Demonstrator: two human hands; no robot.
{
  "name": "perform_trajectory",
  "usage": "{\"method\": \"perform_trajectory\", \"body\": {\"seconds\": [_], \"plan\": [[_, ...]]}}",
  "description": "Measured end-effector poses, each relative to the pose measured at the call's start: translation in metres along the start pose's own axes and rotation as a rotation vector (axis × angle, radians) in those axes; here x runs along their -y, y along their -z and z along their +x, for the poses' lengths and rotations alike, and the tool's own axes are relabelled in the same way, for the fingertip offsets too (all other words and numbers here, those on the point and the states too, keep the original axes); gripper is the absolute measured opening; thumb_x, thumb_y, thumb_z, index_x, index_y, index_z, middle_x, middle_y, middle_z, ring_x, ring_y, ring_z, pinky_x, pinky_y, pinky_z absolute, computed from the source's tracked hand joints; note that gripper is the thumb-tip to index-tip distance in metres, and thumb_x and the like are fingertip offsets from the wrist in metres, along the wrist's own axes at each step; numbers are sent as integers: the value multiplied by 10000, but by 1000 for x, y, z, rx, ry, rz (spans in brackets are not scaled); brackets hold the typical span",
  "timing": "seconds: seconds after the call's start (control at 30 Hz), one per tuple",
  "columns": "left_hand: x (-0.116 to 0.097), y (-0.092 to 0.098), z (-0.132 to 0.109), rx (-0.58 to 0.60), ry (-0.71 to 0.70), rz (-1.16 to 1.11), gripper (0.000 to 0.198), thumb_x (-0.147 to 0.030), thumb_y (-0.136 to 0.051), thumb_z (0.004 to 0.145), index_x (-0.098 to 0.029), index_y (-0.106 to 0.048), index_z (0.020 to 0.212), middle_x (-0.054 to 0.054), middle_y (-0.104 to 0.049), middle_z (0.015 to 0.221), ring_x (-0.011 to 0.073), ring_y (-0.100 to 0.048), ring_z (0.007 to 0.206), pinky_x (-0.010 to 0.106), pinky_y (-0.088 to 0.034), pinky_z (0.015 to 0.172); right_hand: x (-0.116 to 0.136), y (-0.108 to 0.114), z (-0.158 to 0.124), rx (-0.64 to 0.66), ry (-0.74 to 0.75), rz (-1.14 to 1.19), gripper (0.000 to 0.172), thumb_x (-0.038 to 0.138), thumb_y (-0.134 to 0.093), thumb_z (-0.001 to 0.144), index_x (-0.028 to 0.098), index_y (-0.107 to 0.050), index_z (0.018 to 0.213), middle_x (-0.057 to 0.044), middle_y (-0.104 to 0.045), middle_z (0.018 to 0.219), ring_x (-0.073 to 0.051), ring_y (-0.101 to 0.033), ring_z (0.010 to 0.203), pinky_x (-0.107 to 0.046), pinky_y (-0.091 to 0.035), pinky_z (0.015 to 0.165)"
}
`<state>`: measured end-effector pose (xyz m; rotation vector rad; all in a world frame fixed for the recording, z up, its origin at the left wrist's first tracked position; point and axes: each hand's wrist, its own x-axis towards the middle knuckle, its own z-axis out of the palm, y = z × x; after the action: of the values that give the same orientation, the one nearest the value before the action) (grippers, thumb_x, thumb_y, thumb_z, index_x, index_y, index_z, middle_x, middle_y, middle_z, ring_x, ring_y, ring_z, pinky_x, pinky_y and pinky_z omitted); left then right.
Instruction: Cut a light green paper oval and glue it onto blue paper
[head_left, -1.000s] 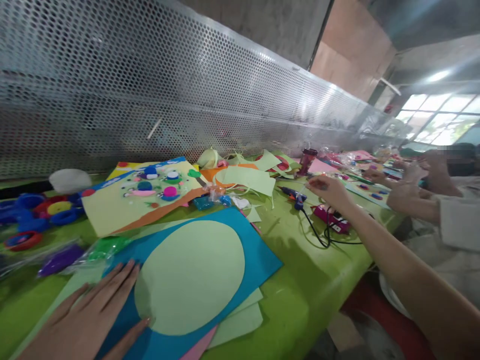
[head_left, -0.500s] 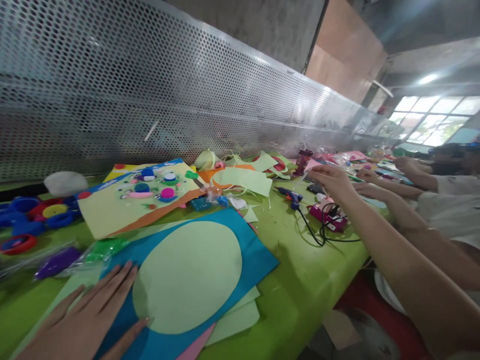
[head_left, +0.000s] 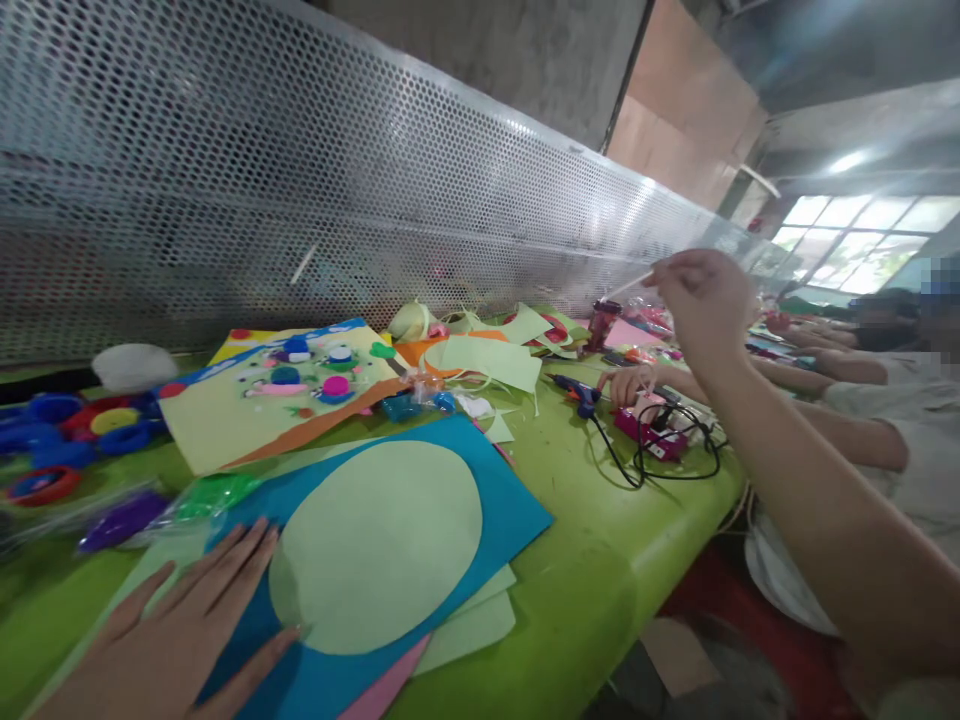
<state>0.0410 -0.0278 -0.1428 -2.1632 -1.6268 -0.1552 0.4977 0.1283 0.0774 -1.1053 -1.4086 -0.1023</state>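
My left hand (head_left: 176, 625) lies flat with fingers spread on a blue sheet (head_left: 502, 505), its fingertips at the edge of a pale green paper oval (head_left: 379, 545) that rests on that sheet. My right hand (head_left: 705, 295) is raised above the table at the right, its fingers pinched on a thin pale stick (head_left: 626, 285) that points left. Below it a blue glue gun (head_left: 581, 392) lies on the green table (head_left: 622, 560) with its black cord (head_left: 660, 465) coiled beside a pink box (head_left: 652, 440).
A collage sheet with coloured blobs (head_left: 285, 395) lies behind the blue sheet. Plastic rings (head_left: 67, 430) sit far left, paper scraps (head_left: 487, 360) in the middle. A perforated metal screen (head_left: 300, 180) backs the table. Another person's hand (head_left: 626, 385) rests by the pink box; other people work at the right.
My right hand has risen from the table near the glue gun to above it, now pinching the stick. Another person's hand has come to the pink box. My left hand stayed.
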Motion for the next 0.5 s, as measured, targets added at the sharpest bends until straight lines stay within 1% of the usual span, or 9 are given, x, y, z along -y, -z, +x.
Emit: {"method": "perform_trajectory", "body": {"seconds": [0.1, 0.17, 0.23, 0.33, 0.43, 0.5], "plan": [[0, 1, 1, 11, 21, -5, 653, -531, -248, 784, -149, -393, 1293, 70, -401, 1375, 266, -481, 1204, 512, -363, 979, -8, -10, -16, 164, 0, -48, 82, 147, -624, 665, 205, -582, 704, -7, -653, 616, -174, -620, 584, -285, -461, 546], [1, 1, 0, 26, 32, -14, 657, -532, -254, 782, -148, -388, 1297, 71, -401, 1377, 259, -470, 1214, 504, -348, 992, -16, -16, -26, 235, 1, -74, 50, 185, -623, 669, 205, -578, 682, -1, -646, 585, -180, -617, 549, -287, -460, 521], [1, 1, -1, 36, 41, -30, 653, -530, -268, 781, -156, -383, 1303, 71, -410, 1375, 259, -462, 1221, 505, -336, 999, -20, -19, -30, 266, 13, -93, 42, 216, -608, 682, 207, -567, 684, -1, -643, 585, -182, -616, 548, -281, -457, 507], [0, 2, -1, 36, 66, -83, 676, -549, -288, 760, -163, -398, 1304, 80, -425, 1372, 272, -463, 1219, 516, -319, 1005, -18, -18, -30, 269, 40, -131, 37, 225, -596, 684, 208, -568, 700, 0, -631, 589, -175, -600, 544, -269, -444, 491], [-4, 6, 2, 78, 132, -194, 708, -587, -344, 724, -200, -406, 1315, 56, -451, 1372, 268, -396, 1271, 475, -296, 1036, -11, -15, -29, 274, 70, -168, 39, 231, -591, 688, 208, -581, 717, 1, -627, 604, -166, -585, 545, -268, -443, 506], [-8, 11, 7, 113, 190, -254, 719, -599, -381, 712, -228, -391, 1328, 37, -483, 1358, 265, -344, 1303, 442, -285, 1052, -9, -14, -30, 307, 84, -181, 45, 249, -597, 693, 211, -592, 716, -1, -631, 617, -164, -584, 550, -273, -454, 526]]}}
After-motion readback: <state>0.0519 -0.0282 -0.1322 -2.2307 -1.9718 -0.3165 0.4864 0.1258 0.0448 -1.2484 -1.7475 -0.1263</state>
